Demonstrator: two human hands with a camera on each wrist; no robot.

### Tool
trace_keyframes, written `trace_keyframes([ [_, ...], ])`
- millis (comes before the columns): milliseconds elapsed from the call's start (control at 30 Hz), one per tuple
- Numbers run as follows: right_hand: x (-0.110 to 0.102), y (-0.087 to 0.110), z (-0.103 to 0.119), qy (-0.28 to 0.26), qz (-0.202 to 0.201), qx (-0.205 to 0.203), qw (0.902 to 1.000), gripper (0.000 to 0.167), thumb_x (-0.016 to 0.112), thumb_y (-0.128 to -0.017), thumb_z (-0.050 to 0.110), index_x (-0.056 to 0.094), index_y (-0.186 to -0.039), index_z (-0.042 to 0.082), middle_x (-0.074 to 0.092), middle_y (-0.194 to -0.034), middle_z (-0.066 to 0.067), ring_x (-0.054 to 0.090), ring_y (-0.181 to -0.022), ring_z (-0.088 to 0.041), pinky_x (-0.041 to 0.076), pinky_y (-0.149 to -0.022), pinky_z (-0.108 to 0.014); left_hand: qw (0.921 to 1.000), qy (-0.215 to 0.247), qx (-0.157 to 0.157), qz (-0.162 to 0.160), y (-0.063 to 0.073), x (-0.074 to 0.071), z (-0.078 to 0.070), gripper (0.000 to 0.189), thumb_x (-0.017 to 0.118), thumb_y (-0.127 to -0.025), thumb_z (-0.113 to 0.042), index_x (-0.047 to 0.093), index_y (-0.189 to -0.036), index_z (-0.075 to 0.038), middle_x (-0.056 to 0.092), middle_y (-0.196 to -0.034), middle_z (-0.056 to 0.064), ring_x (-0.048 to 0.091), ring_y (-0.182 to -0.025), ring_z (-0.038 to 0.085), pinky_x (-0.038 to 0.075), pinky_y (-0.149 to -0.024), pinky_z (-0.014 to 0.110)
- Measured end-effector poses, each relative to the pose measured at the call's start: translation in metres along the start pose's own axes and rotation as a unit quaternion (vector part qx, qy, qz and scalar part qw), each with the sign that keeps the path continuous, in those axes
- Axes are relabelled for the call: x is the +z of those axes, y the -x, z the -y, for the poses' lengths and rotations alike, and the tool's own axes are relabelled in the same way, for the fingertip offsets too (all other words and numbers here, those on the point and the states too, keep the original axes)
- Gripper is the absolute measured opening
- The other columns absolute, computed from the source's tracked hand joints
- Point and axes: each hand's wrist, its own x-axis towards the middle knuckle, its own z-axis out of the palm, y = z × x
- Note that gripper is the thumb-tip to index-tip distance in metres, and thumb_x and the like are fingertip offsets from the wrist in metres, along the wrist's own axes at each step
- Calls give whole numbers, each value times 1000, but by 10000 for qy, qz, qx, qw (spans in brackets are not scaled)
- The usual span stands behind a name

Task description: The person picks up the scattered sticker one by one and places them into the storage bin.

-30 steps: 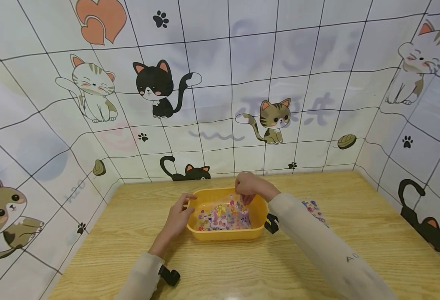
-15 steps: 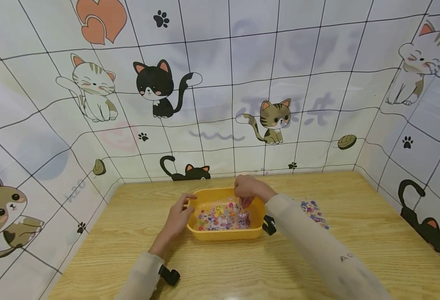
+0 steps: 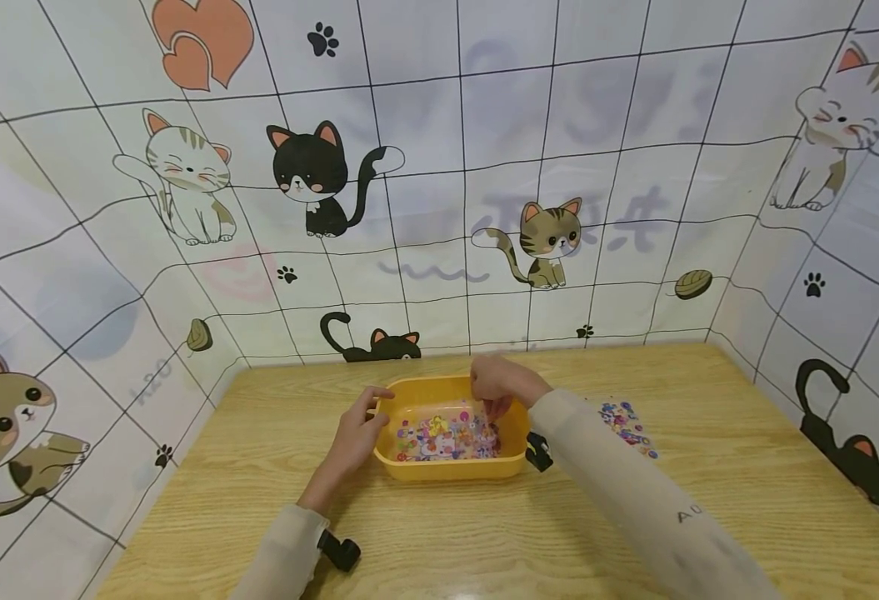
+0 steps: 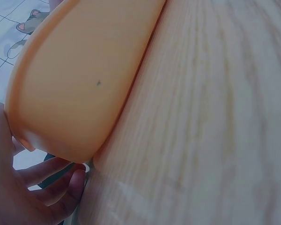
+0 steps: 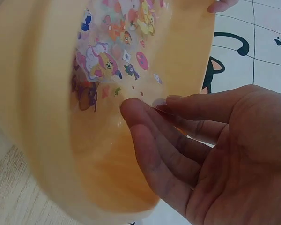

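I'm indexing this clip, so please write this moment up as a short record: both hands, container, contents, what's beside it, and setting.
left hand: grips the yellow basin by its left end
right hand: reaches inside, pinching the edge of a clear printed sheet
container: yellow basin, on the wooden table
contents: clear printed sheet, colourful cartoon figures
beside it: second printed sheet, right of the basin, on the table
backdrop: cat-patterned wall covering

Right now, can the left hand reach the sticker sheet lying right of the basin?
Likely not without shifting: the basin and right sleeve lie between left hand and sticker sheet.
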Motion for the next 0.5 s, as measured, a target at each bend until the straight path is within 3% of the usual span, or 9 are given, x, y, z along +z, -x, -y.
trace_keyframes([
  [233, -2, 5, 2, 118, 131, 81, 9998, 19, 60, -100, 11, 74, -105, -1, 77, -83, -19, 77, -77, -34, 63, -72, -42, 10000, -19, 20, 18, 0, 0, 0, 32, 55, -99, -12, 61, -130, -19, 61, -141, 13, 61, -120, 34, 55, -94, 48],
  [500, -1, 4, 1, 82, 334, 165, 9993, 25, 60, -101, 20, 70, -113, 0, 77, -86, -17, 77, -79, -31, 63, -72, -39, 10000, 7, 20, -14, 0, 1, 0, 32, 55, -99, -11, 62, -129, -19, 61, -140, 16, 63, -117, 35, 56, -92, 47],
])
